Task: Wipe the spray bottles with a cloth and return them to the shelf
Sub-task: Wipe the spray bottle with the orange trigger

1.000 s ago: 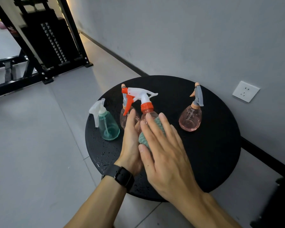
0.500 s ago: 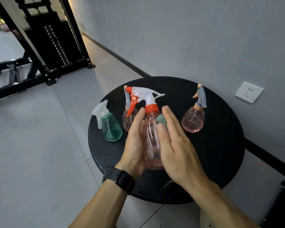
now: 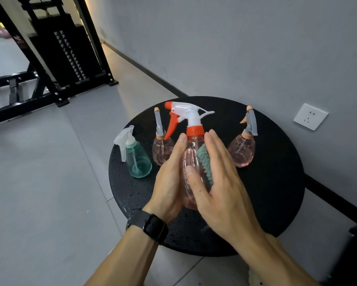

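A clear pink spray bottle (image 3: 191,145) with an orange-and-white trigger head is held upright above the round black table (image 3: 276,182). My left hand (image 3: 169,182) grips its left side. My right hand (image 3: 218,182) presses a small green cloth (image 3: 204,162) flat against its right side. Three more bottles stand on the table: a teal bottle (image 3: 137,159) at the left, a small pink bottle (image 3: 161,147) behind my left hand, and another small pink bottle (image 3: 242,149) at the right.
Water droplets speckle the table's near-left edge. A grey wall with a white socket (image 3: 310,116) runs along the right. A black metal rack (image 3: 55,58) stands on the tiled floor at the back left.
The held bottle has risen and come nearer. My right hand with the cloth has slid from the bottle's front down its right side.
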The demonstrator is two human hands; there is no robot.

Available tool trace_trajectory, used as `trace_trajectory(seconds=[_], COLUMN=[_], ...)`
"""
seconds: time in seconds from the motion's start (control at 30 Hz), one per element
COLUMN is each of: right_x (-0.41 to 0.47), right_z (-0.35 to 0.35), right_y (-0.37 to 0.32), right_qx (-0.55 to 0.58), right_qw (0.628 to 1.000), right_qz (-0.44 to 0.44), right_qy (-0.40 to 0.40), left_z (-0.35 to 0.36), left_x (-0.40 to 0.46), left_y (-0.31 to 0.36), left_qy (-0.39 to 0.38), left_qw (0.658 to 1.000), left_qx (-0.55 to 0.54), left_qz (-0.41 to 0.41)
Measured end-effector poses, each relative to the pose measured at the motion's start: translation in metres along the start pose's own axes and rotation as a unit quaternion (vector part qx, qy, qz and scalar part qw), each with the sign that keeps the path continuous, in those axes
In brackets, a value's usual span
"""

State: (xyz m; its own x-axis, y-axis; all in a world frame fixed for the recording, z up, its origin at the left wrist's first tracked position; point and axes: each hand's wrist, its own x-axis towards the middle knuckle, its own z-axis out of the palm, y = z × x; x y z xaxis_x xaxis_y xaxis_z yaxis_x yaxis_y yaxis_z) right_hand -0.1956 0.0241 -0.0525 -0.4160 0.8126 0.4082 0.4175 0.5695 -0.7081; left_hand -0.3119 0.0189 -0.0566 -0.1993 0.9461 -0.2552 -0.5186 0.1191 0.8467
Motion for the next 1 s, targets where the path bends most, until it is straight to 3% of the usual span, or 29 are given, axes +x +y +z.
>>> trace_trajectory(seconds=[0.27, 0.37, 0.7, 1.0], right_x=[0.012, 0.009, -0.009, 0.017], right_z=[-0.009, -0.008, 0.002, -0.016], right_y=[0.004, 0.005, 0.002, 0.008], right_qx=[0.009, 0.039, 0.057, 0.095], right_qw=[0.999, 0.998, 0.998, 0.987], right_qz=[0.036, 0.048, 0.035, 0.128], right_qy=[-0.016, -0.017, 0.013, -0.024], left_z=[0.010, 0.006, 0.009, 0.015], left_x=[-0.014, -0.011, -0.004, -0.013], left_y=[0.007, 0.003, -0.001, -0.002], left_qy=[-0.074, -0.057, -0.043, -0.057], left_qw=[0.995, 0.996, 0.997, 0.997], left_qx=[0.050, 0.055, -0.063, 0.044], left_qz=[-0.041, -0.031, 0.013, -0.035])
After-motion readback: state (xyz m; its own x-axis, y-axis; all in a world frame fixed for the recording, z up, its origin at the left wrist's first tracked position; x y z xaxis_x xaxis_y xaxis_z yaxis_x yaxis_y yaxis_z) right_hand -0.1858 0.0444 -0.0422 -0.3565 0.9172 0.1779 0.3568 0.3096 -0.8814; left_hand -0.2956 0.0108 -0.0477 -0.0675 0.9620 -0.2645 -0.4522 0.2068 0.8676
